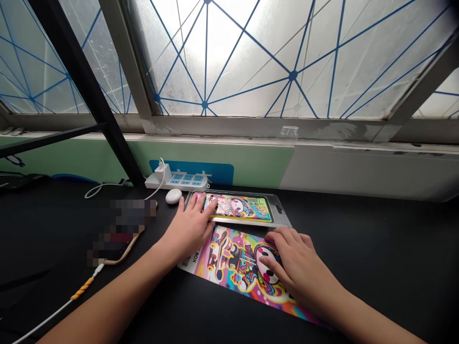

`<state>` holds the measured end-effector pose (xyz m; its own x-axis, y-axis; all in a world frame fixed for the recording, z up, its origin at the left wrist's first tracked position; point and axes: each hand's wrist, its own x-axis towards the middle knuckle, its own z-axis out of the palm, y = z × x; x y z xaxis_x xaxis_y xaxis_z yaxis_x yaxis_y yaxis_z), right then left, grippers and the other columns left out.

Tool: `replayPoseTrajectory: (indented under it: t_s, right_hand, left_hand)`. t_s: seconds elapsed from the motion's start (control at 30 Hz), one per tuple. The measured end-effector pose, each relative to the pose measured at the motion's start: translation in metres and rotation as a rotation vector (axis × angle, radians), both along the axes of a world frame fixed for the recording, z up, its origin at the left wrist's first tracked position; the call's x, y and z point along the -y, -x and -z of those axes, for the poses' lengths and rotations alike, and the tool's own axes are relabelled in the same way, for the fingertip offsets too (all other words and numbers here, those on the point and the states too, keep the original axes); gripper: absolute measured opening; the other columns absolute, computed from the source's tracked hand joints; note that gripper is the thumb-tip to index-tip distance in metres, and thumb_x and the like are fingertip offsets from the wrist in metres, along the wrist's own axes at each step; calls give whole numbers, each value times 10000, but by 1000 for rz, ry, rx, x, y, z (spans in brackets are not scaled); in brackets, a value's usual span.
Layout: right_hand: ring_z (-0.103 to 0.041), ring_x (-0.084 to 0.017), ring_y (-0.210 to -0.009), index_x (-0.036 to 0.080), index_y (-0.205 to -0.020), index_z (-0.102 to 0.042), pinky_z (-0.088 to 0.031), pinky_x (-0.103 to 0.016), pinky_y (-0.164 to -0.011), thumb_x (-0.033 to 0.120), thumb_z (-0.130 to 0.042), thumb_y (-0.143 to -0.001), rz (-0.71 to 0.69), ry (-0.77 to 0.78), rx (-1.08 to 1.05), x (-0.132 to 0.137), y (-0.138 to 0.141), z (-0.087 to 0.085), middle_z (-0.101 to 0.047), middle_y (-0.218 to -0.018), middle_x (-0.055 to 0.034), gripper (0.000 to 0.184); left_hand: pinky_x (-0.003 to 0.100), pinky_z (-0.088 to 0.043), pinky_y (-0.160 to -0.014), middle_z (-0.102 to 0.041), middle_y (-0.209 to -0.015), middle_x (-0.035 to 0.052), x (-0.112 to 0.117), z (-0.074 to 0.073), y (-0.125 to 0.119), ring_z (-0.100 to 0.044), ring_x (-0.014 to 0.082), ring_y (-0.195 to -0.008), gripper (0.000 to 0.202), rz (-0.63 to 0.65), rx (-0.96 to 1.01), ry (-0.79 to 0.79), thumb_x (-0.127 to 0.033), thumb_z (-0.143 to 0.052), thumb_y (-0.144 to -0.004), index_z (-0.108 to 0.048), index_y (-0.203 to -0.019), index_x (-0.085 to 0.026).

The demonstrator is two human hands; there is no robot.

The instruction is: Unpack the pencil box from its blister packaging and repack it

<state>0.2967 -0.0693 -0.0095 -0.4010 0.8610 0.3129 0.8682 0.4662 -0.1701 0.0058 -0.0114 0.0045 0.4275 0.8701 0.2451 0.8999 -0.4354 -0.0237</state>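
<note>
A bright printed card (236, 267) with a cartoon figure lies flat on the black table in front of me. Behind it sits a clear plastic blister package (281, 215) holding a smaller packet (247, 206) in similar colours. My left hand (190, 220) rests with fingers spread over the package's left end, its palm by the card's left edge. On the right part of the card lies my right hand (294, 258), palm down, fingers bent a little and thumb apart. Neither hand grips anything.
To the left a phone with a blurred screen (125, 234) is joined to a white charging cable (53, 315). A small white rounded case (173, 196) sits by a power strip (186, 180) at the wall. A black metal frame (86, 91) slants down at the left.
</note>
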Motion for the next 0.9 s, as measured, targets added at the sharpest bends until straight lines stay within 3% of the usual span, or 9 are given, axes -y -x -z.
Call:
replayPoseTrajectory:
  t_s: [0.2, 0.37, 0.5, 0.63, 0.73, 0.8, 0.9]
  right_hand:
    - [-603, -248, -803, 234, -872, -552, -483, -423, -749, 433, -529, -993, -6, 73, -50, 0, 1, -6, -642, -907, -76, 234]
    - [-558, -176, -616, 250, -857, -493, -441, -309, -571, 405, -500, -1008, -134, 181, -116, 6, -7, -10, -612, -727, -11, 217]
    - [-581, -162, -605, 249, -883, -559, -448, -294, -580, 404, -522, -1002, -289, 224, -141, 0, -28, -20, -646, -712, -3, 198]
    - [-620, -193, -591, 262, -849, -662, -473, -301, -552, 560, -491, -994, -34, 337, -176, -30, -73, -31, -688, -686, -13, 373]
    - [-670, -225, -630, 270, -840, -718, -503, -312, -544, 661, -477, -952, 157, 414, -190, -53, -113, -31, -735, -714, -24, 473]
    - [-675, -237, -630, 267, -778, -720, -511, -326, -540, 692, -479, -927, 236, 419, -166, -64, -133, -27, -740, -703, -29, 511]
    - [-712, -270, -715, 271, -821, -740, -559, -366, -617, 691, -493, -905, 285, 339, -178, -71, -140, -22, -777, -804, -52, 495]
  left_hand:
    - [696, -300, -1154, -402, -1638, 176, -1, 2, -11, -341, 469, -1503, 587, 56, 72, 5, -543, -508, -1022, -454, -1563, -320]
    - [686, -335, -1142, -430, -1630, 127, -6, -1, -4, -352, 439, -1507, 501, 65, 187, 90, -526, -364, -1077, -531, -1513, -344]
    - [661, -376, -1137, -549, -1543, 111, -5, -6, -1, -438, 401, -1463, 443, 97, 276, 84, -477, -390, -1079, -681, -1367, -310]
    - [538, -480, -1097, -689, -1390, 55, -1, -14, -3, -606, 320, -1325, 397, 130, 396, 98, -404, -450, -1063, -829, -1018, -295]
    - [504, -505, -1077, -756, -1269, 15, 3, -18, -3, -661, 297, -1247, 467, 134, 473, 127, -411, -451, -1057, -825, -804, -290]
    - [522, -492, -1087, -749, -1282, 27, 6, -17, -3, -664, 297, -1238, 447, 145, 466, 118, -401, -443, -1058, -823, -855, -282]
    - [625, -410, -1137, -614, -1482, 87, 8, -11, -6, -548, 355, -1384, 378, 131, 355, 86, -432, -464, -1049, -750, -1236, -269]
